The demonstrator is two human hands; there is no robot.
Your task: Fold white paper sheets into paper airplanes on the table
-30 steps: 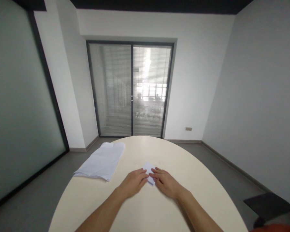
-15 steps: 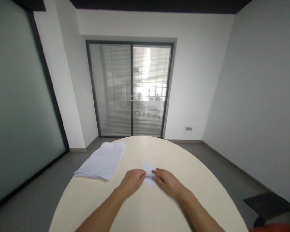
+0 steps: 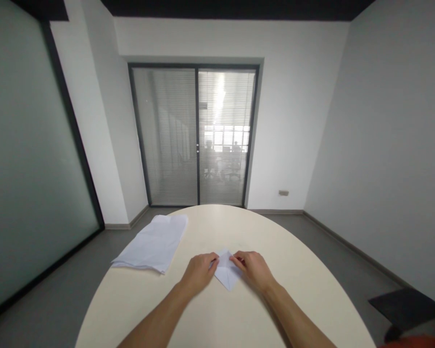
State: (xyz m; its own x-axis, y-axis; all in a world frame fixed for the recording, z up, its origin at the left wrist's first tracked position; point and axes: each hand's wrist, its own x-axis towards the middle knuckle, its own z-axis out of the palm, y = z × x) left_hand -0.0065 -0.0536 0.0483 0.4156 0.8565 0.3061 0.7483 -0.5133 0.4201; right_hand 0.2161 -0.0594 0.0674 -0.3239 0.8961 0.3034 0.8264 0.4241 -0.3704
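Observation:
A small folded piece of white paper (image 3: 227, 275) lies near the middle of the table, one corner pointing toward me and creases showing on its face. My left hand (image 3: 202, 269) pinches its left edge between thumb and fingers. On the opposite side, my right hand (image 3: 253, 268) has its thumb and fingertips closed on the right edge. The fingertips cover both side corners of the paper.
Several larger white sheets (image 3: 154, 244) lie stacked at the table's left edge. The pale table (image 3: 275, 251) has a rounded far edge. A dark chair part (image 3: 408, 307) stands at the lower right, beyond the table. Glass doors with blinds (image 3: 195, 135) are at the back.
The paper's near half now lies spread out as a wider point toward me, where a narrow raised fold showed between the fingers before. Both hands remain at its sides, the right one slightly shifted.

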